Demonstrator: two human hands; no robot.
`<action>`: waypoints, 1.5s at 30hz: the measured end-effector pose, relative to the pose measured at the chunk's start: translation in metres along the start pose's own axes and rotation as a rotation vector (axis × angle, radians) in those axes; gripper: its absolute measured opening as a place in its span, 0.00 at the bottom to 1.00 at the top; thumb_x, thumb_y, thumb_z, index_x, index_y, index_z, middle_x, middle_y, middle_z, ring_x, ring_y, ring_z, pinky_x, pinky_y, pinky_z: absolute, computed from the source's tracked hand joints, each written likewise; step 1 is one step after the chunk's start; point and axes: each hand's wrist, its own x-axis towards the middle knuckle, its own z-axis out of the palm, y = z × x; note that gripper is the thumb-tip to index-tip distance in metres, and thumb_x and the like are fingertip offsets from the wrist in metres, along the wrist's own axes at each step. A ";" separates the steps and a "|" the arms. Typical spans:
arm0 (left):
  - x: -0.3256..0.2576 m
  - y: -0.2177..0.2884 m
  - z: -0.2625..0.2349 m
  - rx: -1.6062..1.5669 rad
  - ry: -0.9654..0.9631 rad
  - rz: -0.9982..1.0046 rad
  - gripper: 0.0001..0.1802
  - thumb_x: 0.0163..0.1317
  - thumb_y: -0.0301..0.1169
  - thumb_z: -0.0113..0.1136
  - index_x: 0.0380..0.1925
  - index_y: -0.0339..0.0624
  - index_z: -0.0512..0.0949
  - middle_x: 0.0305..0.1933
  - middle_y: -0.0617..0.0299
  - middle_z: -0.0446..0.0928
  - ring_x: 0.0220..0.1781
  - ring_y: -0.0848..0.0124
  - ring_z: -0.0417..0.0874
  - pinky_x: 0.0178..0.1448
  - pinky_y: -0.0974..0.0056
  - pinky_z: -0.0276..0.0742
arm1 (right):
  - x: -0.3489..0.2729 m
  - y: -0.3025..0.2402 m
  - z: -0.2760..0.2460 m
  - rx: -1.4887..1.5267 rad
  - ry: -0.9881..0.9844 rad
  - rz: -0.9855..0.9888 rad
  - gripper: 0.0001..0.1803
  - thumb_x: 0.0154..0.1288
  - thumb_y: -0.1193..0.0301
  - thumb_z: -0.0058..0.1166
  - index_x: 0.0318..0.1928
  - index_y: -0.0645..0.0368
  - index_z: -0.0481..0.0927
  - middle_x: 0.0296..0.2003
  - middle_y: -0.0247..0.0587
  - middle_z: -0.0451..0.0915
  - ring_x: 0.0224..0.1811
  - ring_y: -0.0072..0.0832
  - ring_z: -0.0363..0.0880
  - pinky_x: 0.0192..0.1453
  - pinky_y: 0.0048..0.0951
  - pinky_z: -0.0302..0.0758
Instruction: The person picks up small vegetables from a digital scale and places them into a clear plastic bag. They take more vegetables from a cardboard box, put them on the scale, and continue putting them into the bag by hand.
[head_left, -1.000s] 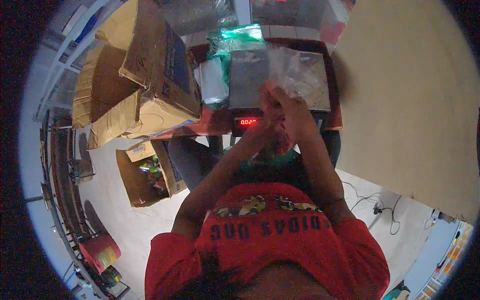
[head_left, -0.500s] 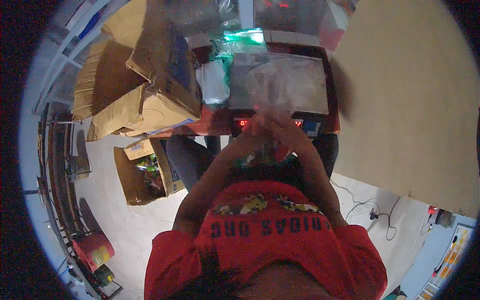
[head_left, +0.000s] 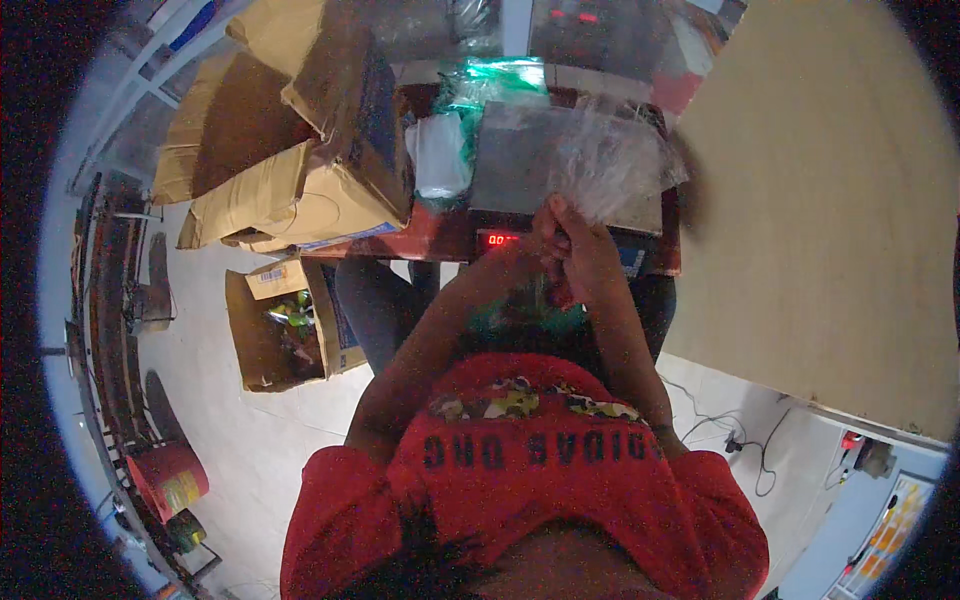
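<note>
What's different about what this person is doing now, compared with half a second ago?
The crumpled clear plastic bag has swung right, from the middle of the grey flat-topped scale to over its right side. The left hand and right hand are together at its near end; no new grasp or release is clear. The large open brown cardboard box and white plastic packet stayed put.

A clear plastic bag (head_left: 620, 155), thin and heavily crumpled, fans out from the closed fingers of a person's left hand (head_left: 546, 232) and right hand (head_left: 590, 262). Its loose upper part, wrinkled and see-through, flares up and to the right above the flat grey plate of a scale (head_left: 508, 150). Its gathered neck narrows at the hands; a reddish patch below them is too blurred to identify.
</note>
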 end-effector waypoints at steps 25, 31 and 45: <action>-0.004 0.004 0.001 0.257 0.189 -0.151 0.17 0.68 0.41 0.48 0.43 0.38 0.73 0.36 0.61 0.74 0.37 0.71 0.74 0.45 0.65 0.73 | 0.002 -0.029 -0.018 0.443 0.211 0.036 0.17 0.72 0.59 0.40 0.25 0.51 0.66 0.13 0.23 0.55 0.12 0.15 0.48 0.17 0.21 0.47; 0.002 0.067 0.022 -0.128 -0.075 0.089 0.17 0.63 0.44 0.54 0.28 0.41 0.74 0.27 0.58 0.73 0.28 0.72 0.73 0.34 0.67 0.71 | -0.002 -0.054 -0.061 -0.150 0.306 -0.313 0.17 0.73 0.60 0.39 0.26 0.51 0.67 0.13 0.23 0.55 0.11 0.15 0.48 0.17 0.21 0.50; -0.010 0.081 -0.003 0.255 -0.060 0.152 0.12 0.65 0.34 0.48 0.27 0.39 0.74 0.27 0.61 0.74 0.31 0.68 0.77 0.39 0.64 0.73 | -0.042 -0.093 -0.002 -1.612 0.048 -0.837 0.17 0.59 0.64 0.51 0.47 0.57 0.73 0.49 0.43 0.69 0.57 0.38 0.68 0.67 0.38 0.60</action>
